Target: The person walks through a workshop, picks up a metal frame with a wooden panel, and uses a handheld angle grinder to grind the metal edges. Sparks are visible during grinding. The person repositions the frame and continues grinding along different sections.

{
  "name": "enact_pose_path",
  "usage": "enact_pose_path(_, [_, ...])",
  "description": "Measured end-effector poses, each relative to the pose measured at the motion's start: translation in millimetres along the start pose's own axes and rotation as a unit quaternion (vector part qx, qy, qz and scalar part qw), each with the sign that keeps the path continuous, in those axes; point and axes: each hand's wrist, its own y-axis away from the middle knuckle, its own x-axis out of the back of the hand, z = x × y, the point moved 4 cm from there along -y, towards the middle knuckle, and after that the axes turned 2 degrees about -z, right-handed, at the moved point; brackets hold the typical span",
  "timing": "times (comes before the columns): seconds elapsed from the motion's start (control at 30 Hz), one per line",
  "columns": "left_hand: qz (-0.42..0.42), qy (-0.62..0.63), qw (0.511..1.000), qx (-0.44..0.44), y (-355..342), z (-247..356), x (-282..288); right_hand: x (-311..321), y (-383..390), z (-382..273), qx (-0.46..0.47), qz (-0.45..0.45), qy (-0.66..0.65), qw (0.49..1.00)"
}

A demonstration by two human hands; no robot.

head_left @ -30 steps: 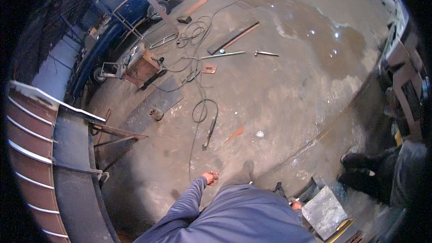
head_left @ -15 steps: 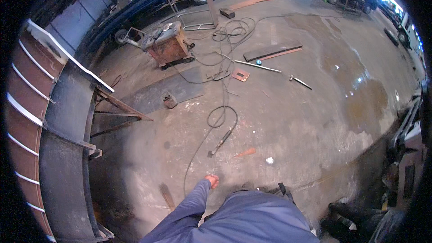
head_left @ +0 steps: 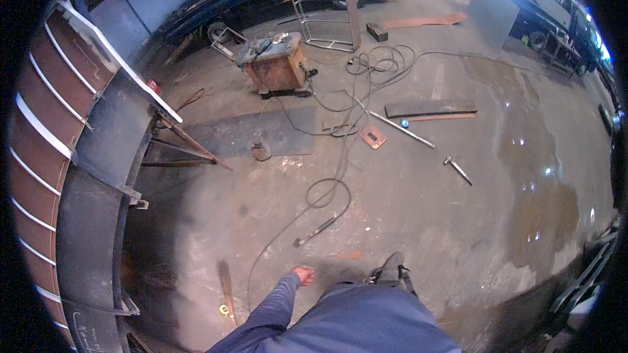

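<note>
My left hand (head_left: pixel 304 275) hangs low in front of me with its fingers curled in, and nothing shows sticking out of it. It touches nothing that I can see. Closest to it on the floor lies a dark-handled welding holder (head_left: pixel 323 226), its cable looping back from it. Beside that is a flat orange strip (head_left: pixel 348 255). My right hand is out of sight. Left of my arm lie a brown wooden strip (head_left: pixel 226 280) and a small yellow round thing (head_left: pixel 224 310).
Cables (head_left: pixel 381 65) coil near a rusty box-shaped machine (head_left: pixel 277 68). Ahead lie a long metal pipe (head_left: pixel 402 129), a hammer (head_left: pixel 458 171), a dark metal bar (head_left: pixel 430 109) and a reddish plate (head_left: pixel 373 136). A large ribbed panel (head_left: pixel 49 150) on struts stands left; wet patches (head_left: pixel 543 212) lie right.
The view has turned and shifted, so the floor items and machine sit farther right. The yellow round thing has come into view. My left hand stays low and closed.
</note>
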Motion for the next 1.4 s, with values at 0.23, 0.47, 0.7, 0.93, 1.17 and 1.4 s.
enact_pose_path(0.23, [-0.009,0.058,0.994,-0.089,6.1,107.0,-32.4,-49.7,-103.9,-166.2,0.135,-0.026,0.182,0.974])
enact_pose_path(0.47, [0.015,0.123,0.989,0.079,-22.6,52.2,-39.0,-195.8,-34.8,-367.2,0.116,-0.07,0.131,0.982])
enact_pose_path(0.7, [-0.051,-0.057,0.993,-0.09,-80.8,147.4,-17.3,-179.6,-175.2,-249.2,-0.018,-0.131,0.216,0.967])
enact_pose_path(0.93, [0.068,0.302,0.944,-0.116,-94.9,327.5,75.1,-345.6,-122.5,-342.1,-0.03,-0.133,0.303,0.943])
enact_pose_path(1.17, [0.063,0.36,0.93,-0.022,-123.1,346.8,118.1,-512.8,-117.0,-520.0,0.0,-0.113,0.306,0.945])
enact_pose_path(1.4, [0.124,0.347,0.929,0.027,-147.5,439.3,105.1,-600.1,-228.5,-597.5,-0.049,-0.195,0.292,0.935])
